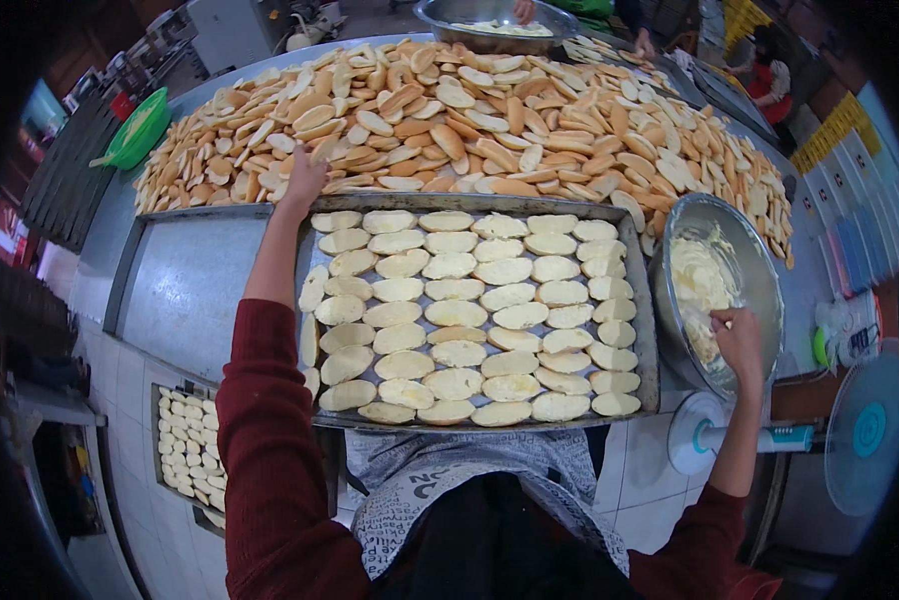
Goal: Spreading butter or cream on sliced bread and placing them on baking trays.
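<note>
A metal baking tray lies before me, filled with rows of oval bread slices coated in a pale cream spread. My left hand reaches past its back left corner to the big heap of bread slices; its fingers are at a slice, but whether they grip it is unclear. On the right, my right hand is inside a steel bowl of pale cream spread. Its fingers are curled at the spread, and any tool in them is too small to make out.
A second metal tray lies at the left, partly under my left forearm. Beyond the heap, another person's hand is at a large steel bowl. A green plastic basin stands back left. Below right is an electric fan; a filled tray is low at left.
</note>
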Demonstrator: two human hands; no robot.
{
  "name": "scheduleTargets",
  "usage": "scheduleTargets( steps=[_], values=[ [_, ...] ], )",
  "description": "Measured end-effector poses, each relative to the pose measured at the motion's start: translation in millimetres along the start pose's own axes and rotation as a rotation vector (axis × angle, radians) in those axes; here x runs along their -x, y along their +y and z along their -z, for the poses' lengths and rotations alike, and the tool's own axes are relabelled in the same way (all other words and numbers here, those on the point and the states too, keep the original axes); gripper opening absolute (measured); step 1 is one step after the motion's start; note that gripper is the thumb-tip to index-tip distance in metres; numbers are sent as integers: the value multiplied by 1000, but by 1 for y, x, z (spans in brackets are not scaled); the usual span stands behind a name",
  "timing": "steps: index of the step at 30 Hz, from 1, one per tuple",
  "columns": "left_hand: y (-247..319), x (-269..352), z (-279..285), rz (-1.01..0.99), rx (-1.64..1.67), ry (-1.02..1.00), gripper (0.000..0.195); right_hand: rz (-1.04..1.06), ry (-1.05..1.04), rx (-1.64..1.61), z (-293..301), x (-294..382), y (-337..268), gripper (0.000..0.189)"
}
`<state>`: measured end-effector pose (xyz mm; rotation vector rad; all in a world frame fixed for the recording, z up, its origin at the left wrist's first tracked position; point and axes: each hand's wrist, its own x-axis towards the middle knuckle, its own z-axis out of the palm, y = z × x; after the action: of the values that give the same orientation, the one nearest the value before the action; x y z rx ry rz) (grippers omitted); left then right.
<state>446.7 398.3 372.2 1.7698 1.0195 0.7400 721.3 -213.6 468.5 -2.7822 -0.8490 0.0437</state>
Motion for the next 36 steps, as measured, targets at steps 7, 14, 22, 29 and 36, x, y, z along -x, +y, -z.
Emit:
scheduleTargets(
  steps=[7, 14, 22, 29, 36],
  values=[
    [-4, -14, 4, 135, 541, -160, 37, -8, 54, -100, -2, 6, 12, 22],
    [85, 50, -36, 119, 767, -235, 38, -380, -80, -535, 7, 12, 26, 23],
    [134, 173, -66, 141, 848, -400, 43, -180, -76, -426, 7, 32, 27, 24],
    [126, 258, -104, 236, 1057, -658, 54, -124, 71, -1041, -13, 62, -40, 27],
    [128, 299, -120, 395, 1278, -700, 48, 340, 290, -1211, -88, 91, -148, 24]
  ],
)
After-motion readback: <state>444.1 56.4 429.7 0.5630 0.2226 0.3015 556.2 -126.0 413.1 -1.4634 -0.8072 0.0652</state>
